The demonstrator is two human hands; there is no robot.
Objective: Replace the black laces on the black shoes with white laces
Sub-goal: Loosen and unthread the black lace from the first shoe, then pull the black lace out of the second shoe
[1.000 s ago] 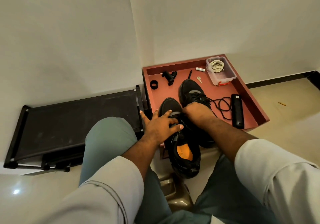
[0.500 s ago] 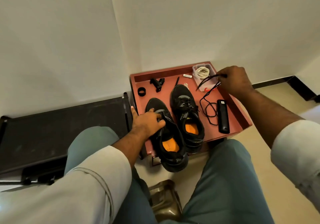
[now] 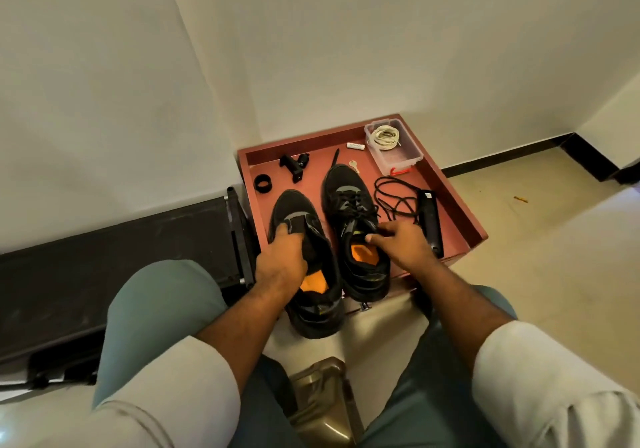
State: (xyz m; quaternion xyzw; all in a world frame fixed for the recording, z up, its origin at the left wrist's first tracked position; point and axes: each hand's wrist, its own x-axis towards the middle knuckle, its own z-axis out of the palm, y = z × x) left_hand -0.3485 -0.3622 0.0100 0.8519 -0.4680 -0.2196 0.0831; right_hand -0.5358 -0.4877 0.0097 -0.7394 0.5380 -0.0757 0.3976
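Two black shoes with orange insoles lie side by side on a red-brown tray (image 3: 453, 187), heels toward me. The left shoe (image 3: 294, 205) shows no lace; my left hand (image 3: 280, 264) grips its grey-edged tongue, thumb on top. The right shoe (image 3: 346, 187) still carries a black lace through its eyelets. My right hand (image 3: 401, 245) pinches this shoe's upper edge by the top eyelets. A loose black lace (image 3: 394, 198) lies in a tangle to the right of the shoes. White laces (image 3: 384, 135) sit coiled in a clear plastic box (image 3: 408, 156) at the tray's far right corner.
A long black device (image 3: 429, 219) lies along the tray's right side. A black ring (image 3: 262, 184), a black clip (image 3: 294, 167), a key (image 3: 354, 167) and a small white tube (image 3: 356, 146) lie at the back. A black rack (image 3: 138, 239) stands left; walls close behind.
My right hand has let the pulled-out black lace drop on the tray and come back to the right shoe. My left hand has shifted onto the left shoe's tongue.
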